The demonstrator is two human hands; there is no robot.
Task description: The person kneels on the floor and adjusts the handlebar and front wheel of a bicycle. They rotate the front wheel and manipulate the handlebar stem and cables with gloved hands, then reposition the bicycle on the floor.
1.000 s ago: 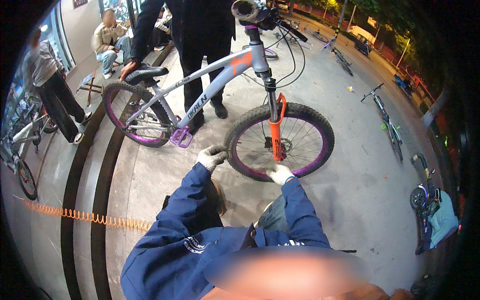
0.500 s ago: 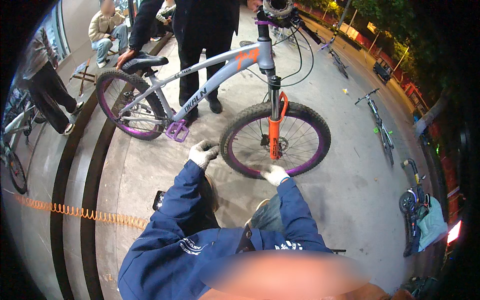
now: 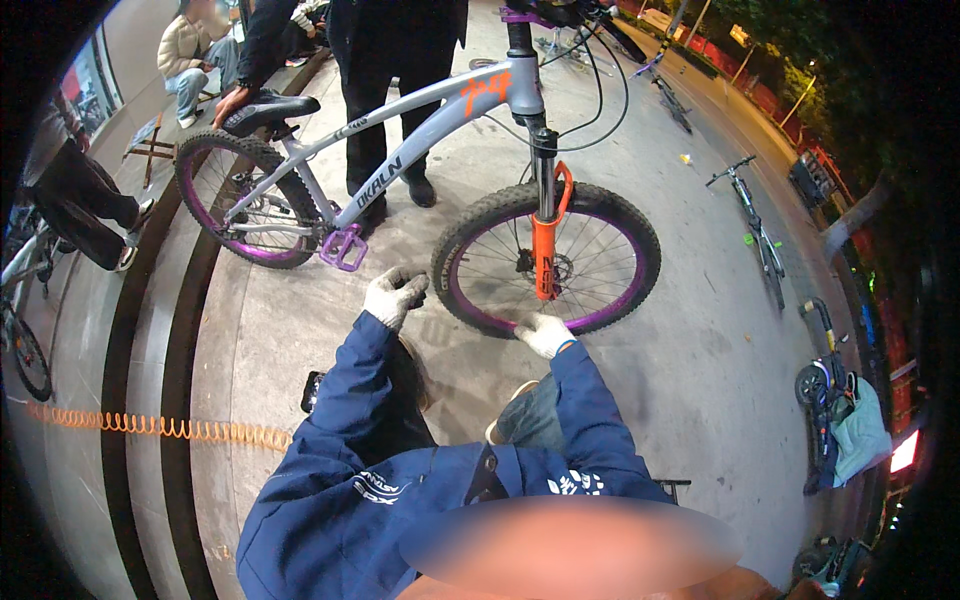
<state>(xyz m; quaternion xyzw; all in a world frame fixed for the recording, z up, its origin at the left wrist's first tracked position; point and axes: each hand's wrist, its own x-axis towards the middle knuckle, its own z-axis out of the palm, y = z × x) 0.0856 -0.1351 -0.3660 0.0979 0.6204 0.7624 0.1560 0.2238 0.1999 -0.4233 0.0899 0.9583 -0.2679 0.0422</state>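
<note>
A grey mountain bike [image 3: 440, 125] stands upright before me, with an orange fork [image 3: 544, 250] and a purple-rimmed front wheel [image 3: 645, 255]. My left hand [image 3: 397, 297], in a white glove with dark fingertips, is just left of the tyre. Its fingers are loosely bent and apart, with a small gap to the rubber. At the bottom of the wheel, my right hand [image 3: 545, 335], also gloved, touches the purple rim with its fingers closed together. Whatever they pinch is hidden by the glove. Another person's hand [image 3: 232, 103] rests at the rear of the saddle [image 3: 272, 110].
A person in dark clothes [image 3: 385, 60] stands behind the bike. An orange coiled hose [image 3: 180, 427] crosses the steps at left. A dark object [image 3: 312, 390] lies beside my left arm. Another bicycle [image 3: 758, 230] and a scooter [image 3: 822, 400] stand at right.
My left hand has come away from the tyre, leaving a small gap. My right hand stays at the rim's bottom. The whole view has shifted slightly.
</note>
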